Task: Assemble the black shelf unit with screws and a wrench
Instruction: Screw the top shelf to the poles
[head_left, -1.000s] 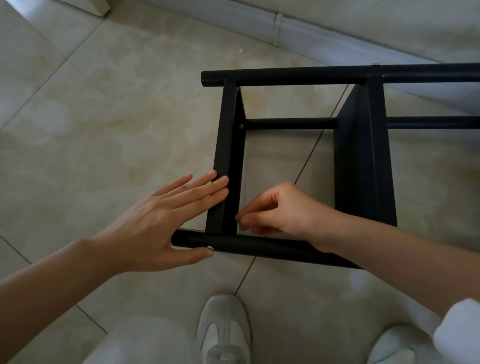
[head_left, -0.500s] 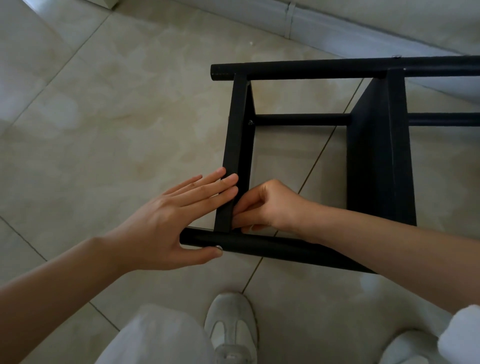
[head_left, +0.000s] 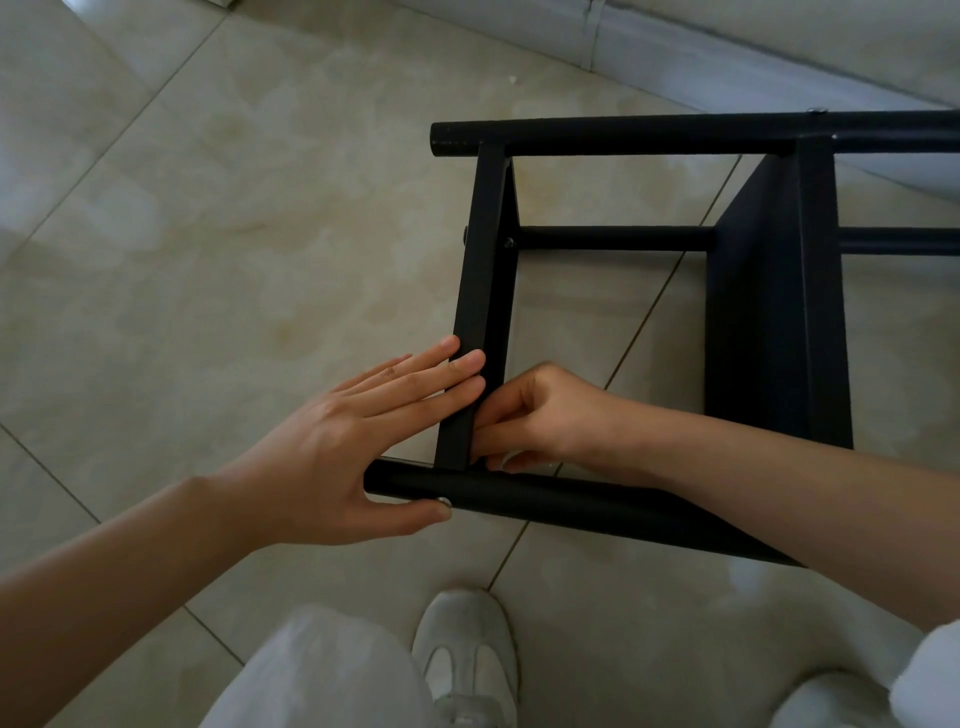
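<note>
Item: black shelf unit (head_left: 769, 312), part-assembled, lying on its side on the tiled floor (head_left: 208, 234) near the wall skirting (head_left: 675, 57), directly ahead of the person's white shoes (head_left: 467, 660).

Components visible: near round tube (head_left: 571, 501) along the floor; far round tube (head_left: 675, 135); a flat crossbar (head_left: 480, 291) joining the two at the left end; a thinner rod (head_left: 613, 238) fixed to the crossbar by a small screw head (head_left: 508, 242); a solid shelf panel (head_left: 753, 322) further right.

Left hand (head_left: 332, 457): fingers straight and released, laid flat against the outer face of the crossbar, thumb under the end of the near tube, bracing the joint.

Right hand (head_left: 540, 415): fingers curled tight at the inner corner where crossbar meets near tube, apparently pinching something small; whether it is a screw cannot be told.

Handling, judged: rigid painted metal, moderately light, smooth enough to slide on tile. Best held by the round tubes or crossbar close to a joint; an unfastened corner may shift.

Not made out: the item in the right fingertips, the fixing hole at that corner, any wrench. The unit's right portion is cut off by the frame edge.
</note>
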